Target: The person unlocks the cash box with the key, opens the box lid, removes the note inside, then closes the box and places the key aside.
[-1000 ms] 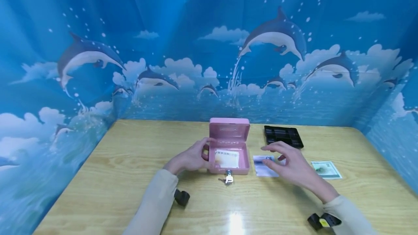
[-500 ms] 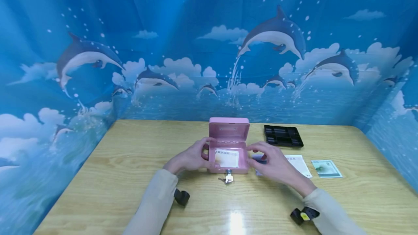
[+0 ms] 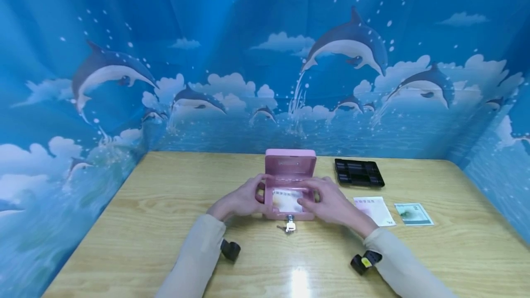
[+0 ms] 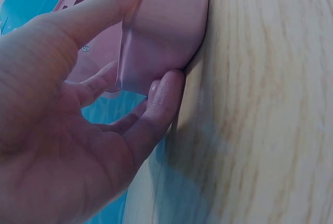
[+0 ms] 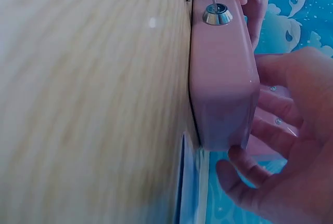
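Around the centre of the frame, a black tray (image 3: 359, 172) sits at the upper right of the wooden table (image 3: 145, 224), with a white slip (image 3: 374, 209) and a green banknote (image 3: 413, 214) lying right of the hands. The open pink box (image 3: 290, 169), keys (image 3: 288, 226) hanging from its front lock, stands mid-table; the left hand (image 3: 242, 199) grips its left wall, while the right hand (image 3: 329, 203) reaches over its right side, fingers loosely curved, pinching a note (image 3: 285, 200) inside. Print on the papers is too small to read.

Left hand (image 4: 67, 130) close to the camera, thumb and fingertips (image 4: 164, 91) resting on the side of the pink box (image 4: 166, 21), box standing on the wooden table (image 4: 260, 109), lid open behind.
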`<state>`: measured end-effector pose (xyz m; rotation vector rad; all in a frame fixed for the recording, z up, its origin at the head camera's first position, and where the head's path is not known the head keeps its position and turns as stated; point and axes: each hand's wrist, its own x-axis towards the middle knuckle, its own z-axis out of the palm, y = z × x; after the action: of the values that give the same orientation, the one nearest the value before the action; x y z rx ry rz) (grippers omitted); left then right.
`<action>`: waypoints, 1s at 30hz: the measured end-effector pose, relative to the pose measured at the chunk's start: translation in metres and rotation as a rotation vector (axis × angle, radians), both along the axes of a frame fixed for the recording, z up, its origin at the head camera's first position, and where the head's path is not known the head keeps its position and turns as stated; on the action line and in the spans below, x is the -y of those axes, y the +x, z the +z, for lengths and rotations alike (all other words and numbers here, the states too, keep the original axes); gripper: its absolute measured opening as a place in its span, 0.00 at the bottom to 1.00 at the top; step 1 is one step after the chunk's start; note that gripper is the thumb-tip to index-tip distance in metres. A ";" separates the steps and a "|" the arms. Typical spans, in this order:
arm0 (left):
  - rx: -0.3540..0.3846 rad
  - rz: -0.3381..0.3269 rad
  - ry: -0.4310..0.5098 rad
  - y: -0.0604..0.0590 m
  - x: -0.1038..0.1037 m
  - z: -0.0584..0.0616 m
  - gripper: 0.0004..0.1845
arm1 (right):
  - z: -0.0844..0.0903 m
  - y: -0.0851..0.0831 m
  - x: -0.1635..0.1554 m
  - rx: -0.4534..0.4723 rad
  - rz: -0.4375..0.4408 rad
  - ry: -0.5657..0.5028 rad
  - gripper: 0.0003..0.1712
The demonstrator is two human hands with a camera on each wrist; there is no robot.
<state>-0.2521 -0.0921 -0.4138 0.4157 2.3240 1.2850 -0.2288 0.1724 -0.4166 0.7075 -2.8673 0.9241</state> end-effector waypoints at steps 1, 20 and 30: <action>-0.003 -0.005 0.001 0.000 0.000 0.000 0.49 | 0.000 -0.002 0.001 0.004 0.014 0.000 0.24; 0.003 0.007 -0.001 -0.001 -0.001 -0.001 0.49 | -0.006 -0.013 0.013 0.050 0.047 0.053 0.23; -0.001 -0.004 0.002 0.000 -0.002 0.000 0.49 | -0.003 -0.011 0.012 0.092 0.037 0.037 0.24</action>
<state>-0.2523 -0.0906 -0.4141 0.4212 2.3222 1.2855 -0.2400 0.1608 -0.4197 0.7422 -2.9678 0.9344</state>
